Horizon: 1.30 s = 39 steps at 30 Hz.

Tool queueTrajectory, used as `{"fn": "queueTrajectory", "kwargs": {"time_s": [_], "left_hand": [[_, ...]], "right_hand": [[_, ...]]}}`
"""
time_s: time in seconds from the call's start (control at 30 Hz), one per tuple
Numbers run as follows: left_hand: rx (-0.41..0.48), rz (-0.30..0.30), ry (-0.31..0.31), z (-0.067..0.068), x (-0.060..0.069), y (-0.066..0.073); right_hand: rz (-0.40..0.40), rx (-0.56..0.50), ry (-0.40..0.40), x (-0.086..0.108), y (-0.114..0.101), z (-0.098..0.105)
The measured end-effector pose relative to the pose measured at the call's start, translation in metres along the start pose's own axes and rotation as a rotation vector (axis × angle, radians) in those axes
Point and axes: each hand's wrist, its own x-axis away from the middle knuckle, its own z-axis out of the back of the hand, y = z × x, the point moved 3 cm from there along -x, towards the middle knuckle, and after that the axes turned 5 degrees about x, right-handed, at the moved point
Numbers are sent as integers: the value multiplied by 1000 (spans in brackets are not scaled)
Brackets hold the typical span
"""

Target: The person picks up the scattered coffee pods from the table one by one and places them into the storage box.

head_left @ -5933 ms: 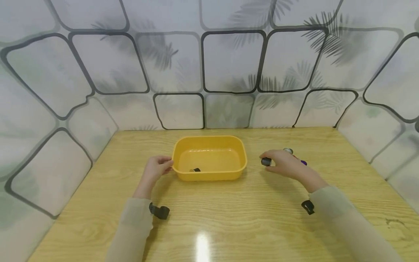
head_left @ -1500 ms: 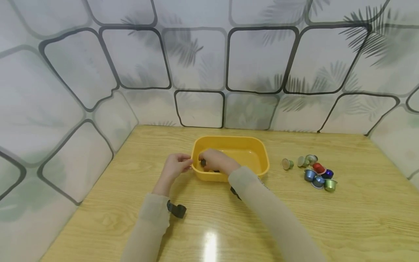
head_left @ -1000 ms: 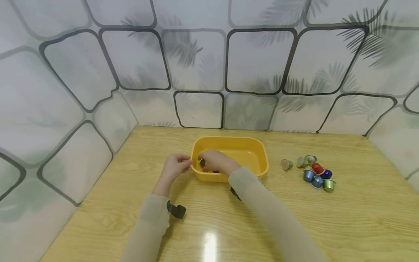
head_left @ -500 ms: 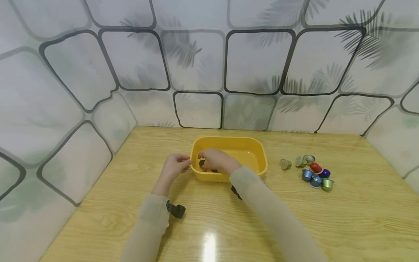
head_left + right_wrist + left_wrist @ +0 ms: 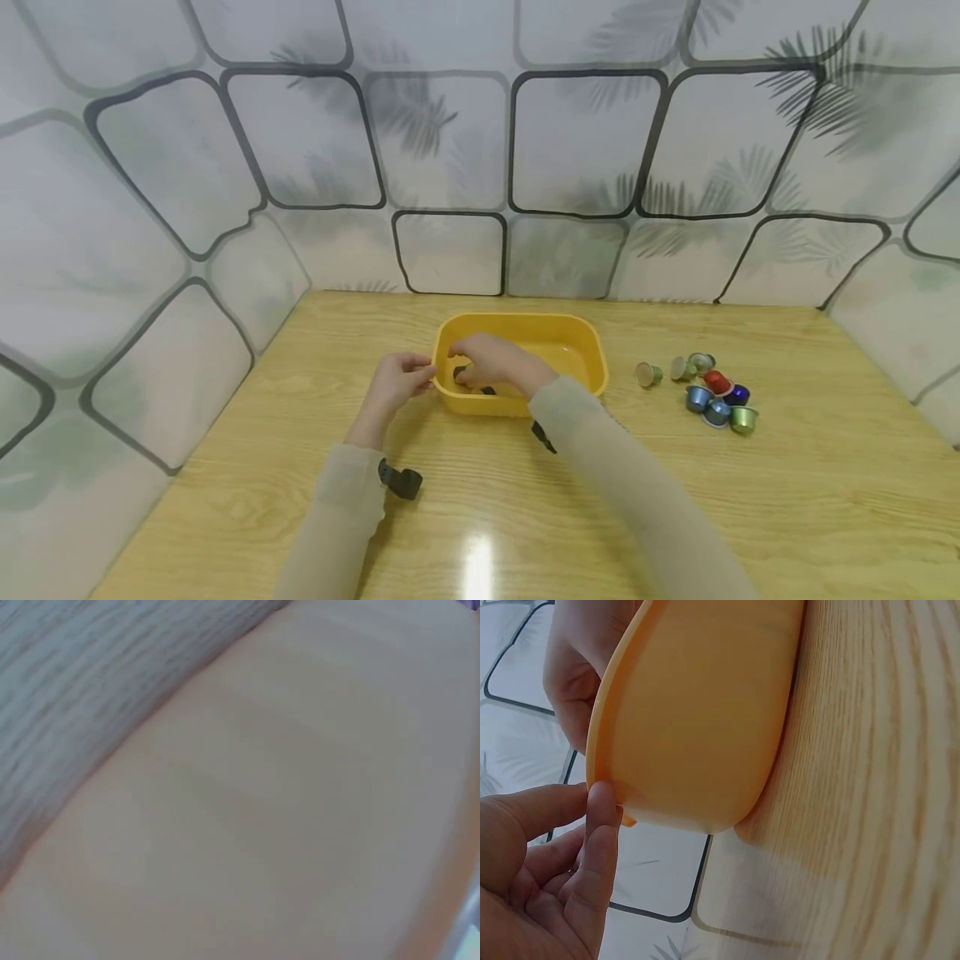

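A yellow plastic basin stands on the wooden table. My left hand is at its left end, thumb and fingertips pinching the rim, as the left wrist view confirms. Inside the basin, my right hand reaches over the left part with its index finger raised and spread from the thumb. Just below those fingers is a dark coffee capsule, partly covered by the hand. Another dark capsule lies near the basin's front wall. The right wrist view holds only the basin's blurred outer wall and the table.
Several coffee capsules lie to the right of the basin: a pale green one, a red one, a blue one and a green one among them. A patterned wall covering closes off the table's back and sides.
My right hand has carried a dark capsule leftward from the pile's side into the basin, and lately its fingers have spread off it. The left hand has kept its pinch on the rim.
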Motion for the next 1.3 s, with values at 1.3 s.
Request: {"fn": "queueTrajectory", "kwargs": {"time_s": [1.3], "left_hand": [[-17, -6, -6, 0, -1, 1]], "right_hand": [[145, -211, 359, 53, 26, 12]]}}
